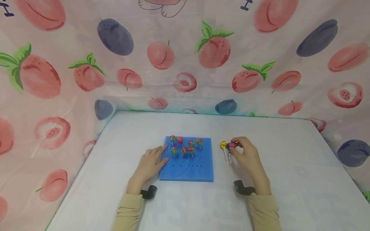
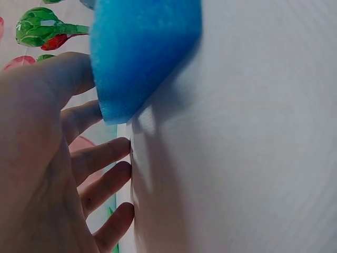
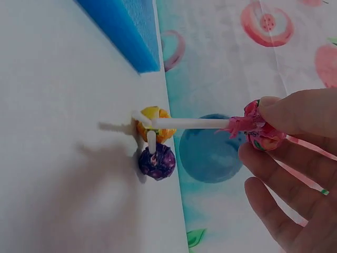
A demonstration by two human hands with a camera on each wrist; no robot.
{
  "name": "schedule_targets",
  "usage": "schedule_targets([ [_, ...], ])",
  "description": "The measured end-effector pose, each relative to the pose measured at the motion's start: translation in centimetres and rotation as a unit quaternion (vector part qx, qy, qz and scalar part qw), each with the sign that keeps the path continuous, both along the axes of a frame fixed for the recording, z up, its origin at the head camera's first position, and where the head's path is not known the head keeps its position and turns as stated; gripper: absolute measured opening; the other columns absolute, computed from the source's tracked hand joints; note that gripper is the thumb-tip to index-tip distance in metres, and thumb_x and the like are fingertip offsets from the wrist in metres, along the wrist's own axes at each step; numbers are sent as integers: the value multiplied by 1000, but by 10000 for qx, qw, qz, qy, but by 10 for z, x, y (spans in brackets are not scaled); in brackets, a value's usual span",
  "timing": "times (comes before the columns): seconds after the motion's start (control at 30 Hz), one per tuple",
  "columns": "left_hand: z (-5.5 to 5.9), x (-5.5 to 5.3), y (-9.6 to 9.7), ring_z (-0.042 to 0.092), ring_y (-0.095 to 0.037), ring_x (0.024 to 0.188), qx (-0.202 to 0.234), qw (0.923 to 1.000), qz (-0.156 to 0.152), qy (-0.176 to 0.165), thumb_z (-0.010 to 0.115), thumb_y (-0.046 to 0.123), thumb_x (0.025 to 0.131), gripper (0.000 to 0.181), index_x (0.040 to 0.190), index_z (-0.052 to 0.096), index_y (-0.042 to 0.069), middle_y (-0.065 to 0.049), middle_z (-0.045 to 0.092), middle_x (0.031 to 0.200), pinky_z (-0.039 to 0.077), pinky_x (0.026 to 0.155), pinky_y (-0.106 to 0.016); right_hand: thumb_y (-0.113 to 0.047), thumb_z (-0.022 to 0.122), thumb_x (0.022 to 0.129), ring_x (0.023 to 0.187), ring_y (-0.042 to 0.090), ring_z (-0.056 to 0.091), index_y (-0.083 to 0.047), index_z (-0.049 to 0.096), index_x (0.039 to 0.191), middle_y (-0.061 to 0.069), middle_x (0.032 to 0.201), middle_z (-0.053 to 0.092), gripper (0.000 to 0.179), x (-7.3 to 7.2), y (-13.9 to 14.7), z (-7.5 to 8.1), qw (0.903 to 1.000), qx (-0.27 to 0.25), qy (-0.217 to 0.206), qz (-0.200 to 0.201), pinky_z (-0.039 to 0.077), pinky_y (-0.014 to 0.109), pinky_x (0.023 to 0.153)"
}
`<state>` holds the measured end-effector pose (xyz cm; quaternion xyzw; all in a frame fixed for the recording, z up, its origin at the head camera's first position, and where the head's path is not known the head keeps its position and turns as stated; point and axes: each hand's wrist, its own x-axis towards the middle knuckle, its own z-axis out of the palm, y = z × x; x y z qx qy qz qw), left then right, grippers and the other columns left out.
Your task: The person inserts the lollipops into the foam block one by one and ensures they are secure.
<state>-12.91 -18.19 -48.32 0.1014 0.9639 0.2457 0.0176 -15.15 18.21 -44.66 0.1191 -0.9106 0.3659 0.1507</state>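
My right hand (image 1: 247, 155) pinches a pink-wrapped lollipop (image 3: 266, 138) by its candy head, the white stick pointing down toward the table in the right wrist view. Just beyond that stick a yellow lollipop (image 3: 158, 134) and a purple lollipop (image 3: 158, 163) lie side by side on the table. The left hand (image 1: 148, 163) rests at the left edge of a blue foam board (image 1: 188, 173), thumb and fingers spread and not curled round it. Several lollipops with red and green wrappers (image 1: 184, 150) stand upright in the board's far part.
Rows of small holes show in the near half of the board. A white-covered table (image 1: 185, 208) lies under everything. Behind and at the sides hangs a fruit-print cloth (image 1: 185, 41). Black wrist mounts (image 1: 242, 188) stick out inward from both forearms.
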Motion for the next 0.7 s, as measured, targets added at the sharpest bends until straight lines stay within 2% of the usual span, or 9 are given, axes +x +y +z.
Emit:
schedule_targets([
  [0.2,0,0,-1,37,-36,136,-49,10000,-13,-32,51,40,98,57,149,36,19,-13,42,150,31,109,-60,0,70,83,96,28,62,-3,61,108,13,104,64,27,1,-9,4,9998,14,-9,198,52,49,90],
  [0.4,0,0,-1,36,-35,136,-58,9999,-4,-96,50,42,98,58,149,36,20,-13,41,151,30,109,-60,1,72,82,90,21,62,-4,62,106,8,100,65,27,4,-21,11,9990,-47,108,429,52,44,83],
  [0.5,1,0,-1,36,-35,136,-41,9999,14,-94,50,42,98,57,149,36,20,-12,41,151,31,109,-59,-1,71,83,91,22,61,-5,61,107,8,99,65,26,6,-27,14,9987,-125,-58,491,53,47,82],
  [0.63,1,0,-1,37,-35,136,10,10000,25,-63,52,40,98,57,149,37,19,-13,42,150,31,109,-59,-3,70,85,97,23,61,-7,60,109,8,103,64,27,8,-36,16,9974,-233,-385,569,53,48,89],
  [0.7,1,0,-1,37,-34,136,24,10000,30,-77,52,40,97,57,149,37,20,-12,42,151,31,109,-58,-2,71,84,99,23,61,-6,60,109,8,103,65,27,9,-41,18,9966,-284,-395,672,53,47,92],
])
